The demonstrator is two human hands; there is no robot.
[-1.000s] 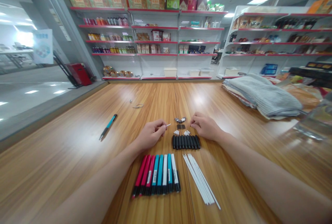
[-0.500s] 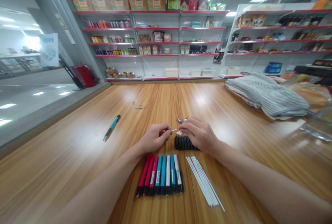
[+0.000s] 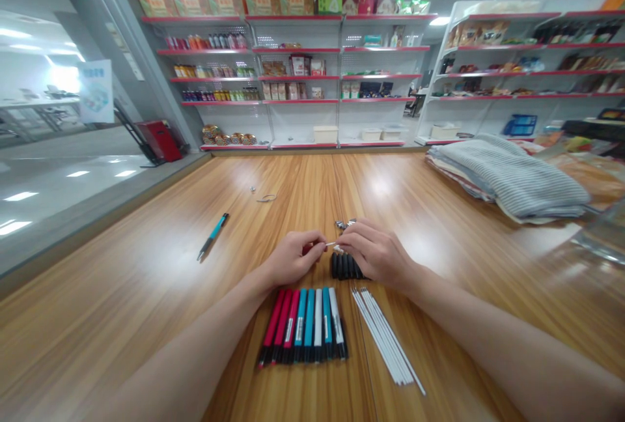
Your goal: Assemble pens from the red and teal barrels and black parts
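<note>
Between thumb and fingers, my left hand [image 3: 299, 257] pinches a thin white rod [image 3: 330, 244], which looks like a pen refill; its rear part is hidden in the palm. My right hand [image 3: 375, 249] is closed at the rod's tip, its fingertips touching or nearly touching it; any small part in them is hidden. Below my right hand lie several black pen grips [image 3: 343, 266], with small white pieces [image 3: 337, 249] and small silvery parts [image 3: 340, 224] behind them. Red, blue and white pen barrels [image 3: 303, 324] lie in a row nearer me, beside several white refills [image 3: 385, 337].
A blue pen [image 3: 213, 236] lies to the left on the wooden table [image 3: 161, 305]. A ring-shaped strip [image 3: 266, 198] sits farther back. Folded striped cloth [image 3: 517, 178] and a clear container [image 3: 603, 233] are at the right. Stocked shelves [image 3: 297, 101] stand beyond the table.
My right hand's fingertips have closed in on the tip of the white rod, narrowing the gap. The whole view has shifted slightly; the things on the table stay in place.
</note>
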